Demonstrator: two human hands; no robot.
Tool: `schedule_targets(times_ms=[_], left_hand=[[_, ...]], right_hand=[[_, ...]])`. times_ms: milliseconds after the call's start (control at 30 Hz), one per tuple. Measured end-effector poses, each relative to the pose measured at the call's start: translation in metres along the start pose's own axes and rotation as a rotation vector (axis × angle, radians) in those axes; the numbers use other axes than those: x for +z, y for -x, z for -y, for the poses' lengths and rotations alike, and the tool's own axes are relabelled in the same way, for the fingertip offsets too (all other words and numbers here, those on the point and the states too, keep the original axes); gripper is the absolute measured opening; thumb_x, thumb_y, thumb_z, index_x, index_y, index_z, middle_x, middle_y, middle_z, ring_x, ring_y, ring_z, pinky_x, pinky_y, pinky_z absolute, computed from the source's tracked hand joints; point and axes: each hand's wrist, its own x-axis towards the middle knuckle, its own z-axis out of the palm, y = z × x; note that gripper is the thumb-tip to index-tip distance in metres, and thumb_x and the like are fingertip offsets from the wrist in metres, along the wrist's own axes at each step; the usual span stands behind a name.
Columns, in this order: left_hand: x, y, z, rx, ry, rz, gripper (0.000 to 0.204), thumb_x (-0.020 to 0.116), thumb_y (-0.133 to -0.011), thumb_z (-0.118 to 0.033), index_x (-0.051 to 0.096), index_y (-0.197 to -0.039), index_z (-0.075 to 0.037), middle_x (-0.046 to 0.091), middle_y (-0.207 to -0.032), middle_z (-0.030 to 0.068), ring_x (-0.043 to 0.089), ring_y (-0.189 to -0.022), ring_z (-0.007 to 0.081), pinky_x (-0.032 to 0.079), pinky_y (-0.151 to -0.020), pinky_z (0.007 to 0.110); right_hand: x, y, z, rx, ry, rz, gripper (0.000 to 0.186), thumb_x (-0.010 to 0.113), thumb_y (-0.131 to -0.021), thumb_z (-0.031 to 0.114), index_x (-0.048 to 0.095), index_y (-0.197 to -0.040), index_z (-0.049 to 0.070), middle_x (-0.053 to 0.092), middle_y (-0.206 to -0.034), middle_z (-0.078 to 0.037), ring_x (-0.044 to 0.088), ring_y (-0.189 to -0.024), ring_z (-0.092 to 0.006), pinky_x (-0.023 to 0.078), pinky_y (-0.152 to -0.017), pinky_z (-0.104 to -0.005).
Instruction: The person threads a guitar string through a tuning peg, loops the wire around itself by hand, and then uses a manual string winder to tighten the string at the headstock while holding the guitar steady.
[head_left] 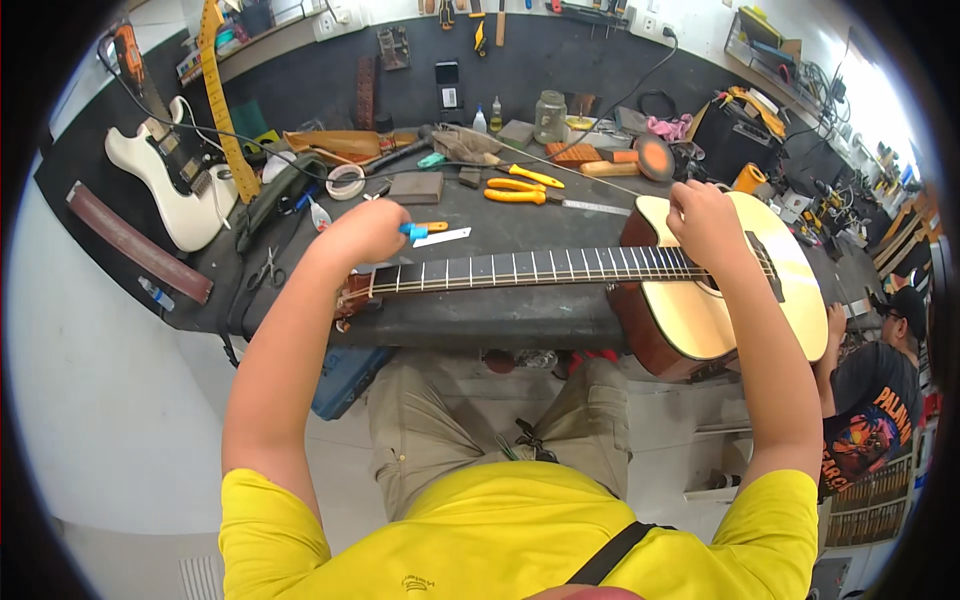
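Observation:
An acoustic guitar (795, 240) with a pale top and a cutaway lies on its back across the bench, body to the right. Its dark fretboard (520, 268) runs left to the brown headstock (352, 297). My left hand (365, 232) is closed just above the headstock, with a small blue piece (412, 231) at its fingertips. Whatever else it holds is hidden. My right hand (703, 222) is above the strings near the sound hole, fingers curled together; what they pinch, if anything, does not show. A white ruler-like strip (443, 238) lies beside the blue piece.
Behind the neck lie yellow-handled pliers (515, 196), a grey block (416, 187), a tape roll (345, 182) and a mallet (652, 158). Scissors (266, 270) and a white electric guitar (175, 180) are at left. A co-worker (875, 390) stands at right.

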Motion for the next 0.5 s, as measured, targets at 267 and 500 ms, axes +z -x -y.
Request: schedule_targets(times_ms=[267,500], left_hand=[[0.002,-0.071,-0.074,0.105,0.291,-0.154,0.056,0.076,-0.097,-0.021,0.066,-0.150,-0.006,0.078,-0.124,0.0158,0.077,-0.114,0.0320,0.062,-0.098,0.046],[0.014,-0.127,-0.107,-0.154,0.833,0.267,0.048,0.069,-0.107,-0.026,0.066,-0.147,0.000,0.074,-0.131,0.0130,0.076,-0.105,0.0192,0.064,-0.082,0.035]], right_hand=[[-0.061,0.055,0.003,0.257,-0.196,0.003,0.008,0.071,-0.097,0.010,0.067,-0.096,0.003,0.073,-0.092,-0.015,0.071,-0.091,-0.0382,0.054,-0.083,-0.0524],[-0.079,0.081,0.019,0.176,-0.306,-0.131,0.006,0.072,-0.095,0.005,0.066,-0.095,0.003,0.069,-0.087,-0.014,0.066,-0.088,-0.0362,0.052,-0.082,-0.0491]])
